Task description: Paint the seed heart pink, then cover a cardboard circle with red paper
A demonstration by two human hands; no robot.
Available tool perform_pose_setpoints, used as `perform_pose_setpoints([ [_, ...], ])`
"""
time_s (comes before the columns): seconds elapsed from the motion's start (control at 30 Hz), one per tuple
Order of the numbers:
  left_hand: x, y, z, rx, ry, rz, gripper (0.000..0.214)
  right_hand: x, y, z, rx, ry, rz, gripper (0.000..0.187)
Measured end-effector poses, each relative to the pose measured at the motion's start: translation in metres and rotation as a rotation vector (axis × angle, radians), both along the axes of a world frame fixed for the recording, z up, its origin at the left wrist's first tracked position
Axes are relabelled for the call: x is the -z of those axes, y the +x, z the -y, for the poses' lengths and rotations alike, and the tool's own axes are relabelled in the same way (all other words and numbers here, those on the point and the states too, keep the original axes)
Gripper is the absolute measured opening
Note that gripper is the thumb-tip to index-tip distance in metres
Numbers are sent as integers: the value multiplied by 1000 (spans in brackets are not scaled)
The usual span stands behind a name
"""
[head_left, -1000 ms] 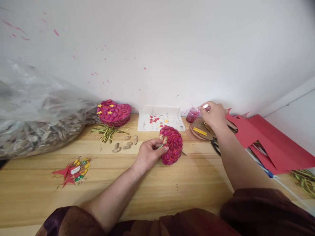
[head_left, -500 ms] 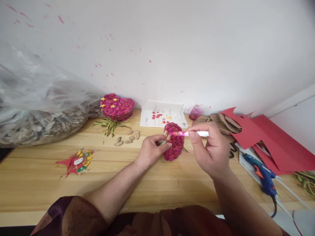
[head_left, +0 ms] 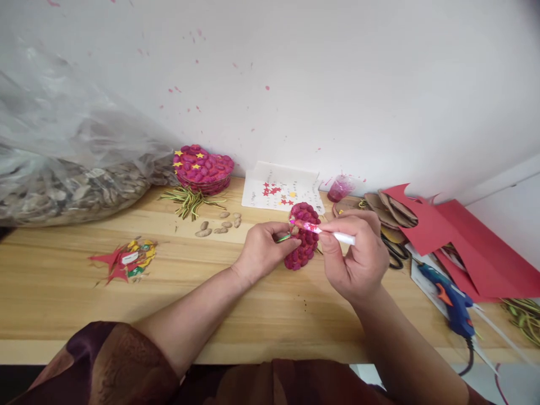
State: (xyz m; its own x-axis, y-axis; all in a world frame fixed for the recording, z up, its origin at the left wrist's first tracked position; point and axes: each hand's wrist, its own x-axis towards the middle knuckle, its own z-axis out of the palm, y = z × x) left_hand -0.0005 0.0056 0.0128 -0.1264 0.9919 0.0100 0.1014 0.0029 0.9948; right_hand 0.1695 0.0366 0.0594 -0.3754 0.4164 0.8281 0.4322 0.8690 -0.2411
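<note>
The left hand point(head_left: 262, 254) pinches the near-left edge of a knobbly piece point(head_left: 304, 250), its fingers hiding part of that rim; a green strip point(head_left: 283, 238) pokes between them, mostly covered. Clasped in the right hand point(head_left: 356, 259), a brush point(head_left: 345, 238) crosses above the left fingertips, its contact unclear. The piece is rounded, magenta over red, pale beside the left fingertips.

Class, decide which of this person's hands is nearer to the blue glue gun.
Right. The right hand, holding the brush, is left of the blue glue gun in the picture, with a gap between; the left hand, at the pink bumpy piece, lies farther left.
</note>
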Motion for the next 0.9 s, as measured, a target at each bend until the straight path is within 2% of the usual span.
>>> perform_pose_setpoints([
  [0.27, 2, 2, 1, -8, 66, -25, 23, 2, 1, 2, 23, 74, 63, 25],
  [0.57, 0, 1, 1, 13, 38, -84, 27, 0, -1, 1, 22, 158, 113, 12],
  [0.9, 1, 1, 1, -11, 15, -98, 23, -1, -2, 0, 19, 173, 116, 13],
])
